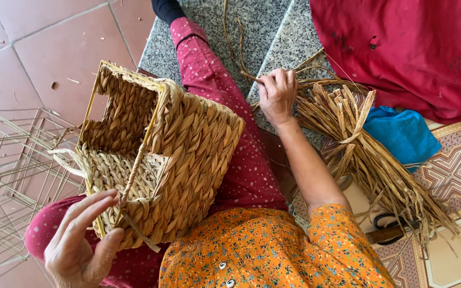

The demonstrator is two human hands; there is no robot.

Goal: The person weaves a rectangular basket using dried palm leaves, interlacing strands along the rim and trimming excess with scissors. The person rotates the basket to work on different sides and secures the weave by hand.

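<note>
1. Landmark = basket (177,154), a half-woven straw box lying tipped on my lap, open mouth facing away to the left, w/ its wire frame showing along the rim.
2. My left hand (84,242) sits at the basket's near corner, below and left of it. Fingers spread, mostly open; fingertips touch the rim and the loose strand (134,229) hanging there. Not clamped on anything, more steadying than gripping.
3. My right hand (277,96) is right of the basket, well apart from it, arm stretched out across my leg. Fingers curled shut, pinching a few straws (316,80) at the top end of the bundle.
4. Bundle (369,154) of dried flat straw lies right of the basket, tied round its middle, fanning toward the lower right.
5. Blue cloth (404,133) just beyond the bundle, further right of the basket; red cloth (417,48) above that.
6. Wire frames (12,170), bare, stand on the tiled floor left of the basket, close by.
7. Grey stone step (209,21) lies under my leg, above the basket in view.
</note>
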